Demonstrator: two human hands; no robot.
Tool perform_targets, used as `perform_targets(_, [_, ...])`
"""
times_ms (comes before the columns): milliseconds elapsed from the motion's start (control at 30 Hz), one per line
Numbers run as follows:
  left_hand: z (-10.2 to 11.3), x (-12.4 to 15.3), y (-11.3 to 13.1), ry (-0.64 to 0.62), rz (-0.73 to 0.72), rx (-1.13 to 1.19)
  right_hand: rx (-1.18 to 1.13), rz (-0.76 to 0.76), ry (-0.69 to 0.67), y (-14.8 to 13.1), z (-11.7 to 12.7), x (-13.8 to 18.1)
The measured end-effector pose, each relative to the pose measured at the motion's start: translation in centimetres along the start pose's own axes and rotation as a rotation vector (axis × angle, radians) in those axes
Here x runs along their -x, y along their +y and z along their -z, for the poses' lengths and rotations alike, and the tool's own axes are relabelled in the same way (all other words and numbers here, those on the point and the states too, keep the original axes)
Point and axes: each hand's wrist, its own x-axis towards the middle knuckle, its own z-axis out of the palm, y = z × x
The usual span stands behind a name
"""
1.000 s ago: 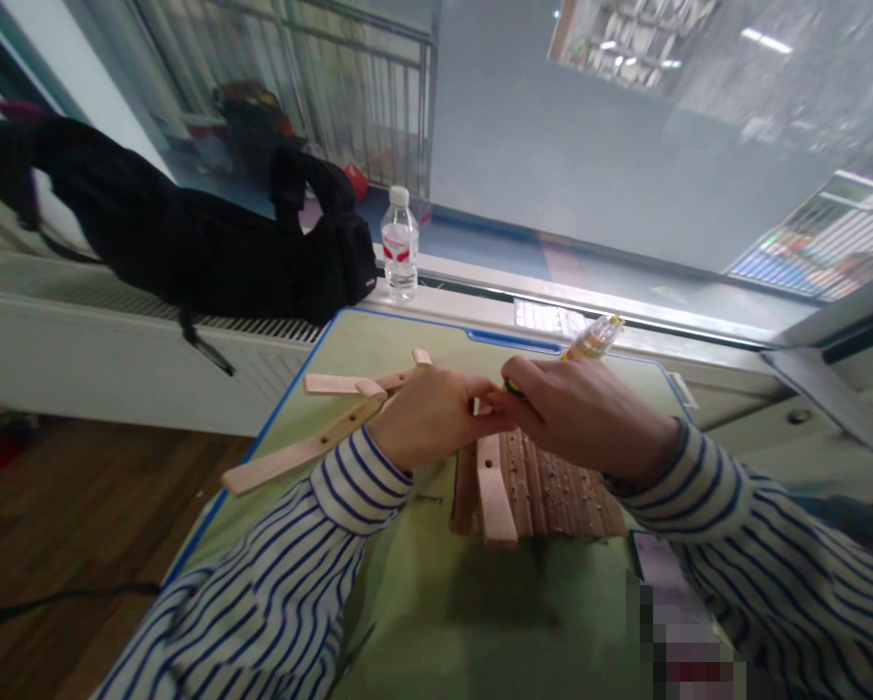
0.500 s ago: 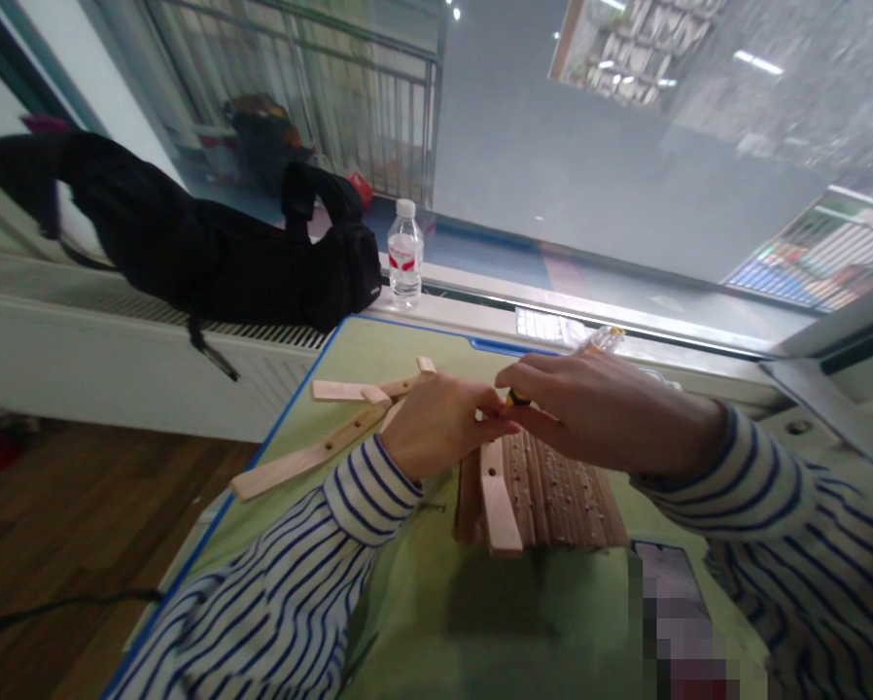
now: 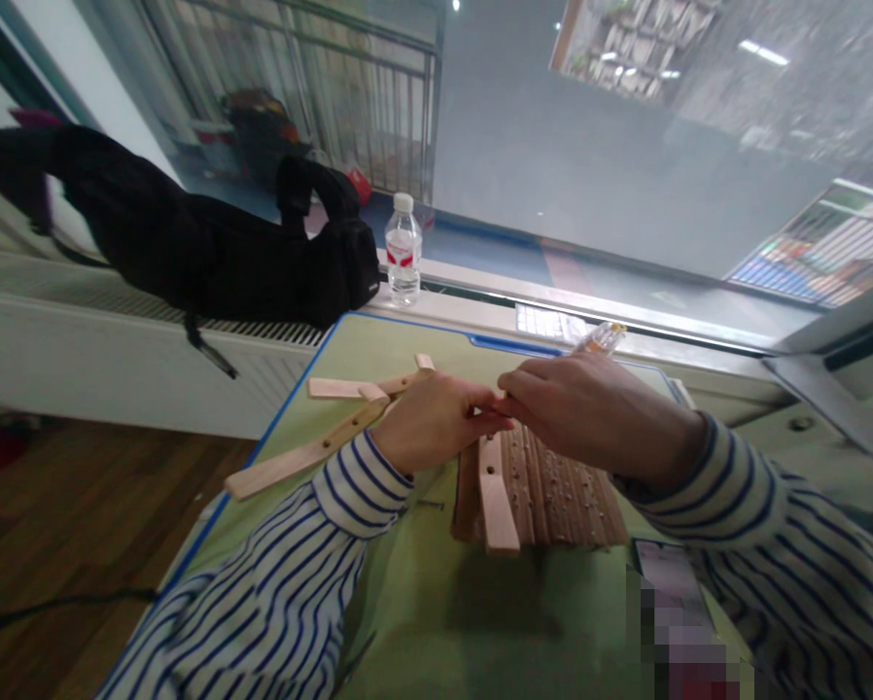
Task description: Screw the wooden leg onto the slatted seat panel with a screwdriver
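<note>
My left hand is closed in a pinch above the far end of a short wooden strip; what its fingertips hold is hidden. Against those fingertips, my right hand is closed round a small yellow-and-black tool handle, seen half a second earlier and covered by the fingers now. The strip has dark holes or screw heads and lies on a brown corrugated cardboard block dotted with small pale bits. Left of my left hand lie joined wooden strips. A screw rests near the block.
A phone lies at the right, partly pixelated. Behind my right hand is a clear plastic item with orange and yellow. A water bottle and a black bag sit by the window. The green table has a blue edge.
My right hand has shifted slightly left and rolled over, covering the yellow-and-black handle that showed before. My left hand keeps its pinch, and the strip and block stay put.
</note>
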Motion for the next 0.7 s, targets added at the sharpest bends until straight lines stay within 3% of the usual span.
perform_targets(400, [0.0,0.1,-0.4,-0.071,-0.03,0.095,0.047,-0.057,0.096,-0.7,-1.0,0.1])
perform_targets(700, [0.0,0.0,0.3,0.063,0.015,-0.037,0.061,-0.058,0.09,-0.8,-1.0,0.0])
